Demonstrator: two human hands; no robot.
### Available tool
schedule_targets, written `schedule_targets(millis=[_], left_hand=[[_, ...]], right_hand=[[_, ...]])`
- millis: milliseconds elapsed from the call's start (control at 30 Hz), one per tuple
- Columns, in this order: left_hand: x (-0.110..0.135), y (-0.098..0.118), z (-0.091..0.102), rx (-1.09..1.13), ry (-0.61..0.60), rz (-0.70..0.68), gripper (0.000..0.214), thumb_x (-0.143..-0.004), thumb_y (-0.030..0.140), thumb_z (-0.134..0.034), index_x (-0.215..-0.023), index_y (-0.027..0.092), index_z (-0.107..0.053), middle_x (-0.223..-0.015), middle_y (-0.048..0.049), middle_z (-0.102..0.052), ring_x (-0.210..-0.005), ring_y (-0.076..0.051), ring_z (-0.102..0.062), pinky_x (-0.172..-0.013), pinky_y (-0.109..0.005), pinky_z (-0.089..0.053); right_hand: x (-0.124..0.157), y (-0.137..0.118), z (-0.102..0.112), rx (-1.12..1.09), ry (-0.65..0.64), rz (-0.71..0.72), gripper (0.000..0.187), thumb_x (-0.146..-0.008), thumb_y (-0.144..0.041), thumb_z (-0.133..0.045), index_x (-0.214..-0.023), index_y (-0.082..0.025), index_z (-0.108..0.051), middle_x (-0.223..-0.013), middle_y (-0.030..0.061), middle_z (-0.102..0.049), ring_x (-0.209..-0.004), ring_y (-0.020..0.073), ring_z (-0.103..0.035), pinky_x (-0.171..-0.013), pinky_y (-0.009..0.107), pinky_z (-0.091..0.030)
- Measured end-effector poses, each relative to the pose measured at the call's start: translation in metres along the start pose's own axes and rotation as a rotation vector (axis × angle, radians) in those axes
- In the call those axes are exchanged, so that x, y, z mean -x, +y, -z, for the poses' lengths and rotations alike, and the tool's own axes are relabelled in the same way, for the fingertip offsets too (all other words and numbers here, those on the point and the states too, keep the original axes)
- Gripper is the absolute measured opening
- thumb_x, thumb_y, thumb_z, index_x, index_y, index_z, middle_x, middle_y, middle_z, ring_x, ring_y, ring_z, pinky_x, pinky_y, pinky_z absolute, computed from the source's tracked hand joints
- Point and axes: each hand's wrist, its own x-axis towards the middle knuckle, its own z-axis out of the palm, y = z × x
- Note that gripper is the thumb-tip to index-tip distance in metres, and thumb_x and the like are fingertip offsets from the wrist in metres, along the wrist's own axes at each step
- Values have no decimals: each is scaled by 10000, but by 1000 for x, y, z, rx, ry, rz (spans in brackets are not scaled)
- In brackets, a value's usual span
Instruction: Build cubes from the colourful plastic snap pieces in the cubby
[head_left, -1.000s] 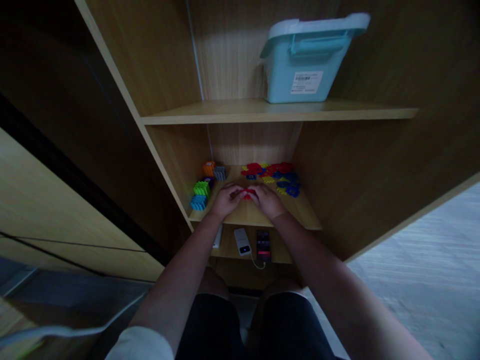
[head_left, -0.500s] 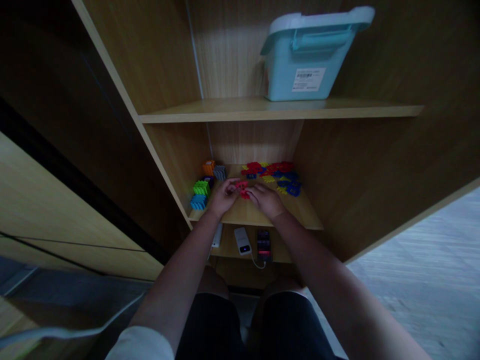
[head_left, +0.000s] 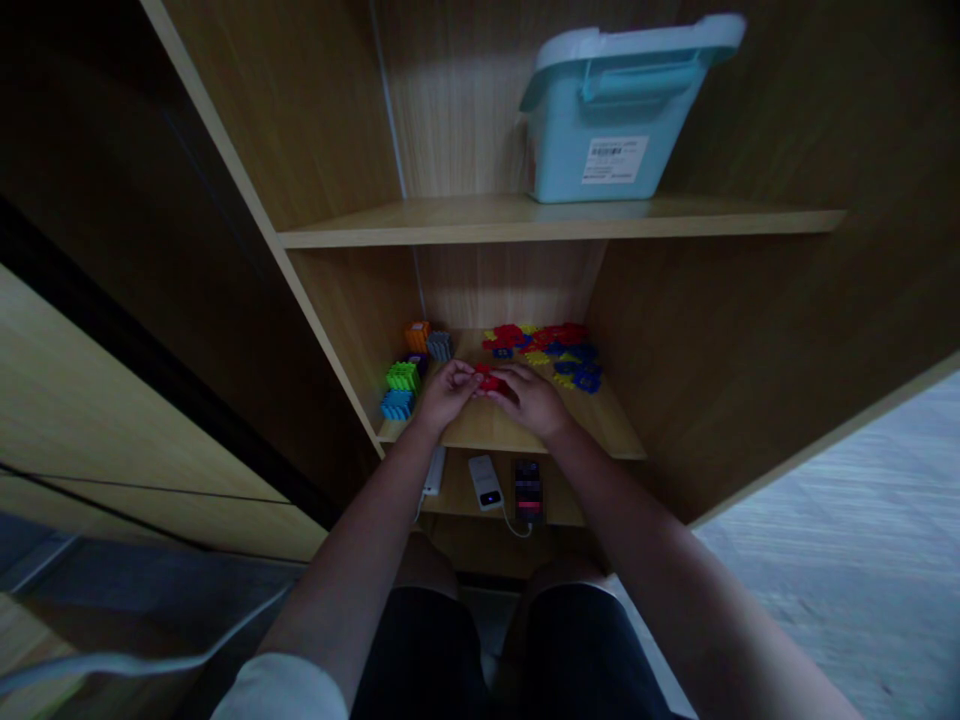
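Both my hands meet over the lower shelf (head_left: 487, 432) of a wooden cabinet. My left hand (head_left: 447, 394) and my right hand (head_left: 529, 398) are closed from either side on small red toy pieces (head_left: 489, 380) held between the fingertips. Behind my right hand lies a loose heap of red, blue and yellow pieces (head_left: 546, 350). To the left of my left hand stand stacked blocks: a green stack (head_left: 403, 376), a blue stack (head_left: 397, 404), an orange one (head_left: 417, 335) and a grey one (head_left: 440, 346).
A pale blue lidded storage box (head_left: 616, 108) sits on the upper shelf (head_left: 465, 222). Below the working shelf lie a white power bank (head_left: 486, 483), a phone (head_left: 527, 492) with a lit screen, and a white strip (head_left: 435, 470). My knees are under the shelf; grey floor to the right.
My hands stayed together at the shelf's middle, working the red pieces; the fingers parted slightly half a second ago and have closed on the pieces again. The view shifted slightly.
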Motion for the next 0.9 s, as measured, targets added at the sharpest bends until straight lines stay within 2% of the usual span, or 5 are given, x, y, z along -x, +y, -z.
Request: schedule_targets(millis=[133,267,433,633,900], left_hand=[[-3,-4,1,-105,38,-48,397,-870,509,-813,-1007,215,-584,-812,11,-708,-753,-155,-696,-752,-280,-537],[-5,-7,3,-341,137,-162,184,-920,306,-724,-1035,208,-619,-925,-15,-701,-867,-162,-683,-827,-296,-532],[-4,-7,2,-476,63,-151,231,-851,116,-662,-1067,196,-645,-966,-24,-706,-877,-163,-675,-841,-309,-538],[-4,-9,0,-483,0,-166,329,-764,70,-717,-1060,193,-644,-978,-19,-714,-909,-171,-689,-878,-321,-554],[-2,-7,-1,-525,-33,-132,293,-794,95,-739,-1056,189,-647,-937,-13,-723,-873,-170,-699,-841,-319,-550]], right_hand=[[1,7,-1,-69,77,-44,289,-1046,-386,-644,-1290,-248,-710,-1334,111,-717,-1246,269,-672,-1097,444,-559],[3,18,-4,-38,85,-196,223,-993,-389,-710,-1164,-248,-736,-1173,89,-774,-1098,273,-720,-1015,438,-580],[5,26,-7,33,28,-265,217,-954,-376,-749,-1126,-244,-748,-1125,82,-803,-1066,290,-731,-1015,452,-561],[6,25,-6,54,-45,-299,234,-947,-338,-749,-1167,-261,-746,-1149,68,-807,-1111,293,-727,-1022,450,-563],[7,27,-7,56,-67,-315,260,-944,-382,-755,-1180,-272,-745,-1158,62,-807,-1132,295,-722,-1037,456,-561]])
